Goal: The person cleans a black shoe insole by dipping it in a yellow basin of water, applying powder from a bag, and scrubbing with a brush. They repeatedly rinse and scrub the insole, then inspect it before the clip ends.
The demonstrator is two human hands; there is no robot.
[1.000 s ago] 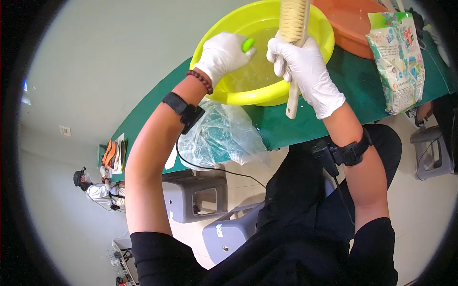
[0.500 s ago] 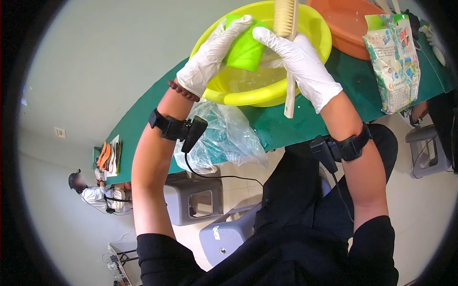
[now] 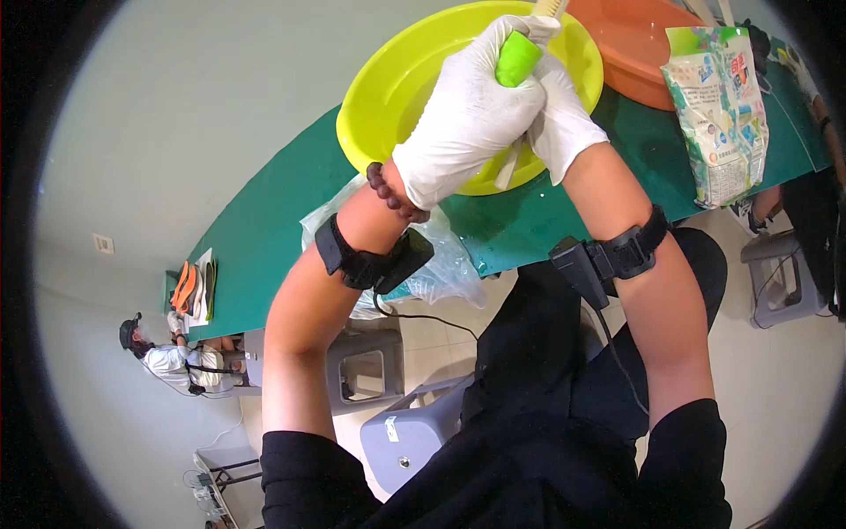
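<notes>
My left hand (image 3: 471, 115), in a white glove, is closed around a bright green cloth (image 3: 517, 60). Only a bunched end of the cloth shows above the fist. Pressed against it is my right hand (image 3: 564, 115), also gloved and closed, with a scrubbing brush (image 3: 508, 169) in its grip. The brush's pale bristles stick out past the fingers and its handle end shows below; the middle is hidden. Both hands are over a yellow basin (image 3: 366, 115). How far the right fingers also grip the cloth is hidden.
An orange basin (image 3: 630, 66) stands right of the yellow one on the green table (image 3: 264, 238). A packet of powder (image 3: 718, 119) stands near the right edge, and a clear plastic bag (image 3: 441, 264) hangs at the front. Grey stools (image 3: 410, 445) are below. Another person (image 3: 176, 361) sits far left.
The cloth was spread between both hands; now it is bunched inside my left fist. My left hand has moved right, against the right hand. The brush has shifted and tilted.
</notes>
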